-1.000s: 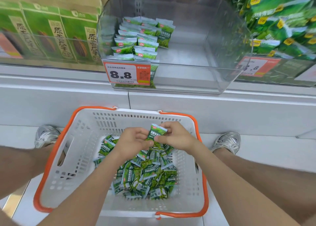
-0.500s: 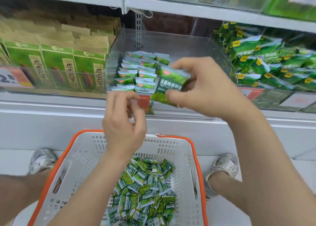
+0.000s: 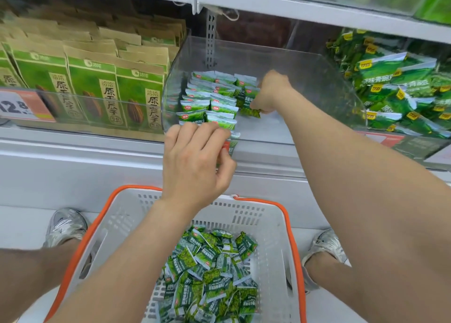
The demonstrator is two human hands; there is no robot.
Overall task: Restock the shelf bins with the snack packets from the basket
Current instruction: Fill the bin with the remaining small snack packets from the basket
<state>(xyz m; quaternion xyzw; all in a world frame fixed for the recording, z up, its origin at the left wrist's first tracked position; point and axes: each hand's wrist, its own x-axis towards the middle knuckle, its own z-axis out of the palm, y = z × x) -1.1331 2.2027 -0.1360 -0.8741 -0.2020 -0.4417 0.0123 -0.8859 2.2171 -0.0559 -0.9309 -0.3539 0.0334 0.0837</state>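
My right hand (image 3: 271, 92) reaches inside the clear shelf bin (image 3: 305, 78) and grips a green snack packet (image 3: 250, 103), setting it beside the neat rows of packets (image 3: 210, 98) at the bin's left. My left hand (image 3: 195, 161) hovers in front of the bin's front wall with loosely curled fingers and holds nothing. Below, the white basket with an orange rim (image 3: 268, 222) holds several loose green packets (image 3: 212, 274).
Brown-and-green seed bags (image 3: 97, 88) fill the bin to the left, large green bags (image 3: 400, 95) the bin to the right. A white shelf ledge (image 3: 73, 156) runs across. My shoes (image 3: 66, 225) flank the basket on the floor.
My right hand carried the packet from in front of the bin into it and lowered it by the rows. My left hand rose toward the bin's front.
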